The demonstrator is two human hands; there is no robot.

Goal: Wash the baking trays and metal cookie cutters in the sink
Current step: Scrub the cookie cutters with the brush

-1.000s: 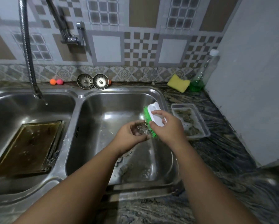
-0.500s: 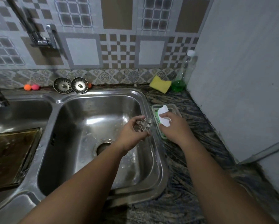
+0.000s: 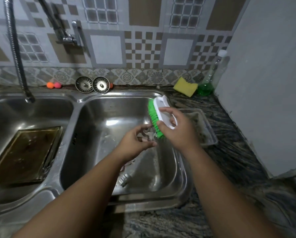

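Holding a small metal cookie cutter [image 3: 148, 134] above the right sink basin [image 3: 95, 152], the left hand [image 3: 135, 143] keeps a narrow fingertip grip; the right hand [image 3: 176, 133] grips the scrub brush [image 3: 158, 114], bristles touching the cutter. Judged light, thin, slippery, bendable: pinch the rim edges.

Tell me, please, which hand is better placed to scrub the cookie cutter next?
Right: the right hand holds the brush, bristles at the cookie cutter pinched in the left hand.
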